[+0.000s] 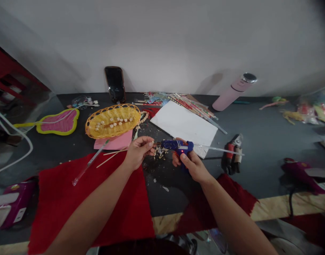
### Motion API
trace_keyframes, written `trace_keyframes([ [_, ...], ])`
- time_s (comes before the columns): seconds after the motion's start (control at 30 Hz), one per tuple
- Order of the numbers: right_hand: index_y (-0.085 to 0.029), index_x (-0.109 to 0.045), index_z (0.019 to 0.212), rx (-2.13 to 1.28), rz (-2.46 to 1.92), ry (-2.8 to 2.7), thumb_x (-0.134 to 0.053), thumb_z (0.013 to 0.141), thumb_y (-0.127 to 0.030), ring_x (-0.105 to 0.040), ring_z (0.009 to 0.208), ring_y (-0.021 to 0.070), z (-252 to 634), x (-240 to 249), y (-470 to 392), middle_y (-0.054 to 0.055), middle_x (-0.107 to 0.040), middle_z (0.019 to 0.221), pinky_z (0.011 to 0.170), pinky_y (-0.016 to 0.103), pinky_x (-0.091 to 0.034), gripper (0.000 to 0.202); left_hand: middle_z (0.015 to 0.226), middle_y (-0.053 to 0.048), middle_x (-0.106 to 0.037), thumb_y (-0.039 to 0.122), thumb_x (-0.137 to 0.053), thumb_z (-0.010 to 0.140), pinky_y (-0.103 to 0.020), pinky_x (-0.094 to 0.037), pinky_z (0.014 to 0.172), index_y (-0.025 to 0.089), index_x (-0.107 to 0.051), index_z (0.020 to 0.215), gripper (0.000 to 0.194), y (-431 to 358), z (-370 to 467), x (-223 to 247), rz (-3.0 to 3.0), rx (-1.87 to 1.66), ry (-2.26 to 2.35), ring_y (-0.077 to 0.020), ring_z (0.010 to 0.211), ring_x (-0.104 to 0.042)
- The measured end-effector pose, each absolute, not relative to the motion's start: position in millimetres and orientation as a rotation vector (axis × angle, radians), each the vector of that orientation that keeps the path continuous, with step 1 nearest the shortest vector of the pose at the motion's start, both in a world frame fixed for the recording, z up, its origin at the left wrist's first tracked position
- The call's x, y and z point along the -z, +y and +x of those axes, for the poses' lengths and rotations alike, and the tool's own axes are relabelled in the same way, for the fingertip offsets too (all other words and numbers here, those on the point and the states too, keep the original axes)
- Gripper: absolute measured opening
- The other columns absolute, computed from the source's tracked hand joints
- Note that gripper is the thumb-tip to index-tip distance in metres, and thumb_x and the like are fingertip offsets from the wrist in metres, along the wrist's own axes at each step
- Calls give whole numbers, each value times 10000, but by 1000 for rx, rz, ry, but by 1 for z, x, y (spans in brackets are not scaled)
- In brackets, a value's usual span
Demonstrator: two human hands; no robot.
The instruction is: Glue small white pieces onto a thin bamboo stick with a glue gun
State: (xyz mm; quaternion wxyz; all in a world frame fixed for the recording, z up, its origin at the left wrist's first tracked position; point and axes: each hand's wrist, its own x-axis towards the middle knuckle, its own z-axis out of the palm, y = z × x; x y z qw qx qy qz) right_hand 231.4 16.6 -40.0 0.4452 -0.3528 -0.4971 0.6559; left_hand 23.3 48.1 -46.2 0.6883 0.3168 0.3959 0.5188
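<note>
My right hand [192, 163] is wrapped round the handle of a blue hot glue gun [173, 144], its nozzle pointing left. A clear glue stick [218, 149] sticks out of the gun's back end, and a small red light glows on its body. My left hand [139, 151] pinches a tiny pale piece [152, 142] by the nozzle tip; I cannot make out its exact kind. Under the nozzle lies a scatter of small pale bits [160, 153]. Left of my hands, a yellow woven basket [113, 120] holds several small pale clusters in rows.
A white board [185, 124] lies behind the glue gun, beside patterned sticks [191, 106]. Red-handled pruning shears [233, 154] rest at right. A pink bottle [233, 92] and a phone [115, 84] stand by the wall. Red cloth [98, 202] covers the front left.
</note>
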Motion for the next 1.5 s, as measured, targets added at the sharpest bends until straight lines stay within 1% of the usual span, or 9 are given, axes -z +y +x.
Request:
trace_keyframes([
  [0.23, -193, -535, 940, -1538, -1022, -1115, -492, 837, -491, -475, 592, 137, 238, 37, 22, 34, -557, 739, 564, 299, -426, 318, 702, -20, -664, 265, -744, 631, -168, -483, 476, 141, -606, 846, 284, 48, 23, 46, 681, -1164, 901, -70, 530, -577],
  [0.47, -213, -507, 891, -1393, -1205, -710, -585, 765, -516, -501, 523, 106, 247, 38, 40, -37, -526, 603, 499, 243, -435, 338, 681, -8, -655, 255, -745, 623, -159, -474, 473, 140, -601, 836, 282, 46, 22, 39, 660, -1203, 895, -68, 532, -581],
  [0.6, -196, -526, 818, -1364, -1208, -741, -707, 665, -423, -542, 554, 115, 255, 38, 48, -32, -555, 632, 531, 256, -468, 329, 688, -2, -651, 253, -742, 626, -152, -456, 473, 150, -587, 839, 283, 42, 19, 33, 662, -1235, 898, -67, 546, -580],
  [0.7, -175, -545, 828, -1375, -1282, -935, -697, 669, -400, -574, 586, 139, 267, 34, 55, -9, -596, 653, 562, 274, -467, 315, 716, -9, -656, 261, -741, 629, -155, -454, 484, 151, -578, 862, 305, 36, 18, 28, 687, -1240, 908, -69, 558, -582],
  [1.0, -134, -625, 785, -514, -2165, -1781, -547, 815, -400, -610, 845, 244, 282, -2, 56, 133, -659, 763, 686, 283, -402, 279, 720, -12, -652, 292, -736, 628, -172, -465, 515, 141, -594, 880, 326, 13, 14, 25, 733, -1213, 935, -68, 562, -578],
  [1.13, -210, -629, 846, -427, -1782, -2083, -538, 833, -282, -598, 828, 217, 248, -15, 40, 88, -655, 865, 694, 285, -406, 117, 710, -10, -641, 286, -732, 636, -172, -465, 509, 136, -593, 878, 316, 14, 13, 34, 725, -1226, 951, -68, 562, -570],
  [1.23, -209, -621, 868, -511, -1396, -2330, -521, 821, -172, -573, 846, 198, 218, -7, 35, 64, -634, 898, 732, 293, -413, 116, 719, -16, -642, 284, -734, 632, -178, -467, 509, 134, -593, 886, 327, 18, 12, 40, 720, -1205, 959, -72, 561, -568],
  [1.37, -182, -618, 865, -500, -1228, -2434, -499, 804, -83, -528, 859, 183, 198, 20, 38, 58, -597, 874, 790, 309, -396, 166, 729, -29, -646, 291, -727, 639, -194, -472, 506, 130, -601, 882, 317, 21, 11, 43, 750, -1159, 959, -82, 561, -568],
  [1.5, -185, -617, 882, -527, -1182, -2421, -531, 810, -97, -502, 855, 171, 202, 34, 37, 47, -579, 859, 817, 313, -380, 142, 719, -32, -648, 287, -713, 658, -196, -470, 502, 127, -611, 858, 276, 22, 11, 42, 777, -1108, 955, -83, 557, -561],
])
